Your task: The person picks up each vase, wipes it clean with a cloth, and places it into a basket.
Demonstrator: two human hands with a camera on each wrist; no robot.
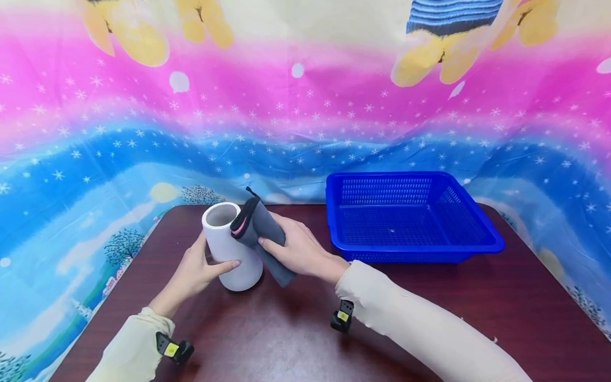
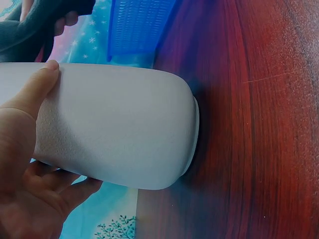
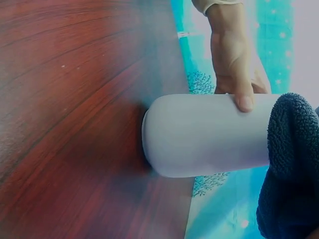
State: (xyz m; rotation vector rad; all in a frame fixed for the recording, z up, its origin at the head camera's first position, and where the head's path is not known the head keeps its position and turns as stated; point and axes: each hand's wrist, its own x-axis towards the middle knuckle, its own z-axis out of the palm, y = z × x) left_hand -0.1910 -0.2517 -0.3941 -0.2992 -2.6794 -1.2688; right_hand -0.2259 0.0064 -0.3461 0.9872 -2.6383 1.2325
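Note:
A white vase [image 1: 235, 265] with a round open mouth stands on the table, leaning slightly in the head view. My left hand [image 1: 195, 269] grips its side, thumb across the front and fingers behind it. In the left wrist view the vase's smooth body [image 2: 119, 124] shows down to its base at the wood. My right hand [image 1: 300, 241] holds a folded dark grey towel [image 1: 268, 225] with a black loop and a bit of pink in its folds. The towel overlaps the vase's upper right side, close to the rim; its fuzzy pile [image 3: 291, 144] shows in the right wrist view.
A blue plastic basket [image 1: 415, 248] with perforated walls sits at the back right of the dark wooden table [image 1: 286, 339]. Behind the table hangs a colourful printed cloth [image 1: 286, 106]. Small black devices [image 1: 342, 317] are strapped at both wrists over light sleeves.

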